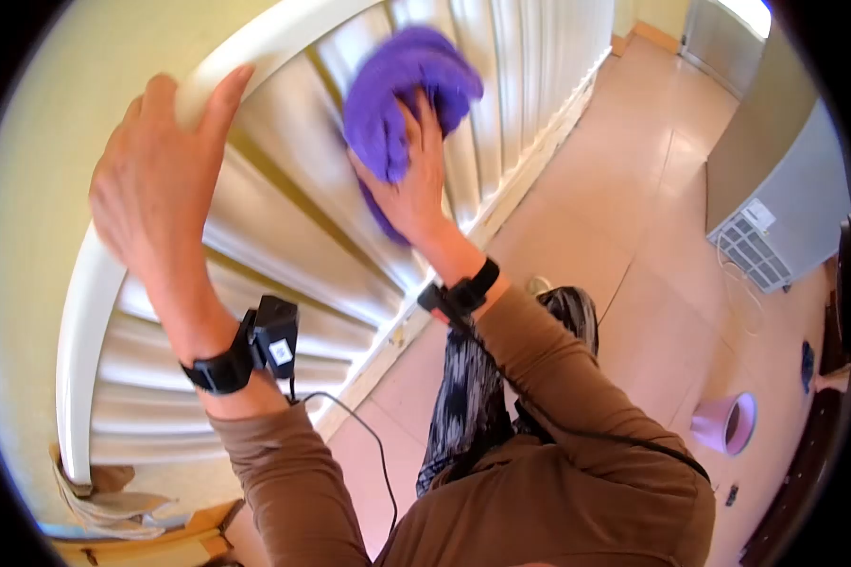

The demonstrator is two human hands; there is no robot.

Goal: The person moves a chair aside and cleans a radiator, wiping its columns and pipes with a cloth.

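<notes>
A long white slatted panel (303,151) stands along the yellowish wall, with a smooth rail (80,350) on top. My left hand (161,180) is closed over this rail, its fingers curled across the far side and its thumb along the near side. Against the slats, my right hand (416,189) grips a bunched purple cloth (378,94). Part of the cloth spills below the palm, and the fingers press into its folds. Black straps with small devices are on both wrists, with cables running back along the arms.
Pinkish floor tiles (624,208) extend on the right. A large grey appliance (785,198) with a vent stands there, a cord beside it. Closer in are a pink bucket (725,422) and dark furniture (799,472). A beige cloth (113,496) hangs at the lower left.
</notes>
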